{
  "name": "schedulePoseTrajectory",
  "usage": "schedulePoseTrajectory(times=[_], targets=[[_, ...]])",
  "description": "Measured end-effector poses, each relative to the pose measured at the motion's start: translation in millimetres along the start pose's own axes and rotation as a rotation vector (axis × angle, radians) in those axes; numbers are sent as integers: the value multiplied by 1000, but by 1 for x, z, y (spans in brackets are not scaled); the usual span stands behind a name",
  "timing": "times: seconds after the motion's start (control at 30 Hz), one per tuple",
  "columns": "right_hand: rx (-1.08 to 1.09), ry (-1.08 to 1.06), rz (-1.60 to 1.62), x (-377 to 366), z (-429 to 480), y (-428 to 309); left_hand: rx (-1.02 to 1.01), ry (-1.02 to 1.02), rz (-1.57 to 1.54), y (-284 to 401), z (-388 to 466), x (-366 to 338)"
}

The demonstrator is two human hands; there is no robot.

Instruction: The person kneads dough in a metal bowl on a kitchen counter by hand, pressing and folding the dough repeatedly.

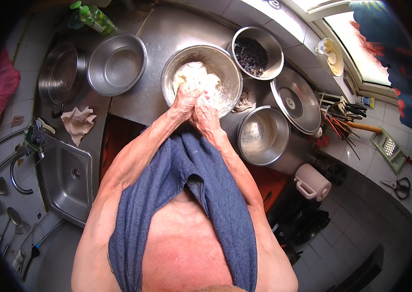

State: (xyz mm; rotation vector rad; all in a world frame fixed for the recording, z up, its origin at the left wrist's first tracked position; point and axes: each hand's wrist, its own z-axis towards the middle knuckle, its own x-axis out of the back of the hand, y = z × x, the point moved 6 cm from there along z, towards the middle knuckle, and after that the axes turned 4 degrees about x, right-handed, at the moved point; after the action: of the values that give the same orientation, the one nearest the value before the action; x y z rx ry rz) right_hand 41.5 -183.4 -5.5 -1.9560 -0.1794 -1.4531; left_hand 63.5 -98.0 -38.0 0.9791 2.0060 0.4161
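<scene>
A steel mixing bowl (166, 78) stands on the counter in front of me with pale, floury dough (190, 73) inside. My left hand (187, 98) reaches into it and presses on the dough, fingers bent into the mass. Close against it, my right hand (206, 109) bears on the dough too, its red-painted nails showing. The two hands touch, and some fingertips are hidden in the dough and in the glare. Loose flour coats the bowl's inner wall on the right.
Left are a steel basin (116, 65), a lidded pan (61, 73), a cloth (79, 123) and a sink (66, 175). Right are a bowl of dark pieces (250, 56), another steel bowl (264, 135), a large lid (297, 100), a pink jug (311, 182) and scissors (400, 187).
</scene>
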Motion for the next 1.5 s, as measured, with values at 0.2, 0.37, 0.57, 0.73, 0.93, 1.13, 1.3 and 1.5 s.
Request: schedulePoseTrajectory(times=[0.2, 0.37, 0.57, 0.73, 0.93, 1.13, 1.3, 1.5], targets=[[127, 202, 179, 39, -5, -35, 277, 323, -95, 10, 18, 28], [6, 277, 554, 47, -7, -29, 155, 148, -198, 16, 23, 40], [-603, 383, 1855, 23, -1, 1, -377, 114, 328, 31, 28, 25], [-472, 373, 1908, 19, 23, -23, -172, 30, 400, 6, 10, -32], [-428, 280, 2154, 4, 31, 51, -439, -191, 1036, 6, -77, -98], [-246, 261, 2690, 28, 32, 39, -431, 46, 795, 32, -17, -24], [-105, 372, 2745, 53, 34, 24, 64, -214, -87, 34, -32, -23], [-84, 470, 2771, 51, 43, 26, 20, -231, -142, 13, -55, -60]])
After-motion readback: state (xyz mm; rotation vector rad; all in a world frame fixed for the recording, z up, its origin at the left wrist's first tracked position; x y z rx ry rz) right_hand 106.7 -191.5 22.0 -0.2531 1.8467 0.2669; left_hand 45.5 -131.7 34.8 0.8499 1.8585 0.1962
